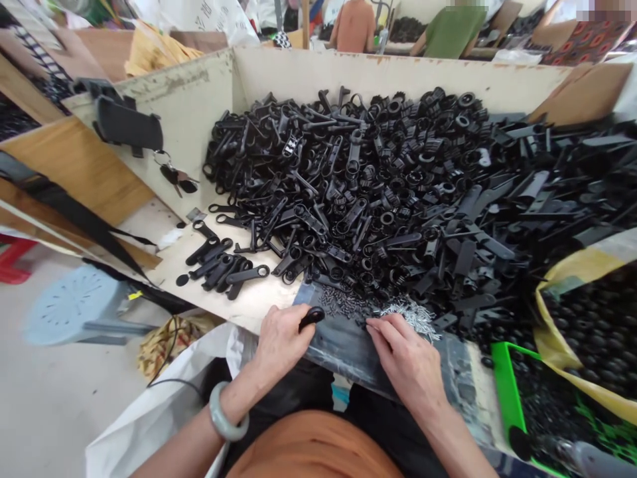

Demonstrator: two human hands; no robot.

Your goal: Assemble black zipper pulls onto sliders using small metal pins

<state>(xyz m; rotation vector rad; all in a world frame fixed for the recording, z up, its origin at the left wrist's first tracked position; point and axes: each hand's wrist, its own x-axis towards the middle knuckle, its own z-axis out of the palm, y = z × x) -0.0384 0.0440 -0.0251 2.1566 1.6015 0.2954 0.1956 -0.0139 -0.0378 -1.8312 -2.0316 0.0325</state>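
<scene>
My left hand [282, 342] is wrapped round a black plastic part [312, 317] whose rounded end sticks out past the thumb; the rest of it is hidden in my grip. My right hand [405, 355] has thumb and index finger pinched together beside a heap of small silver pins [411, 315]. Whatever sits between those fingertips is too small to name. Small dark screw-like pieces [341, 302] lie spread between the hands on a grey sheet [343, 342]. Just beyond rises a big pile of black plastic parts [323, 179], among them ringed handles, collars and flat levers.
Several black handles [223, 265] lie in a row at the left. A green bin [507, 385] and a yellow-edged sack of black balls [592, 318] stand at right. Keys [179, 178] hang from the left wall. Other people [452, 30] are at the back.
</scene>
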